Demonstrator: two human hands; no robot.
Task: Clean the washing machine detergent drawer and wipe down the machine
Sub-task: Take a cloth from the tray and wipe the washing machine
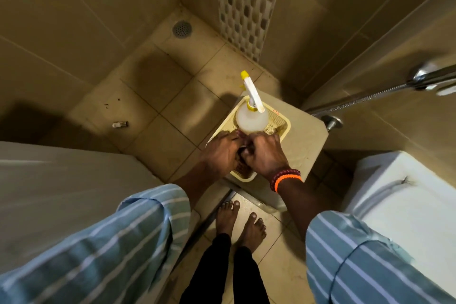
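My landmark is the pale yellow perforated plastic basket (278, 122), which sits on top of a low beige plastic stool (306, 145) in the corner of the tiled bathroom floor (172, 106). Inside the basket, at its far end, stands a translucent white spray bottle with a yellow nozzle (251, 118), its head leaning away from me. At the near end of the basket my left hand (220, 153) and my right hand (265, 153) meet over a dark reddish crumpled thing, probably a cloth (243, 168), though I cannot tell for sure. The fingers of both hands are curled in and clamped on it, pulling or wringing it between them. I cannot see a detergent drawer or pick out the washing machine; a grey-white slab (61, 180) lies to the left of the basket and a white fixture (407, 205) to its right. The risks, as I judge them: my knuckles are touching or nearly touching the bottle, so a hard tug could tip it out of the basket. The basket overhangs the stool's near edge, so downward pressure there might flip it. My bare feet (240, 219) stand just below, where drips could make the tile slick.
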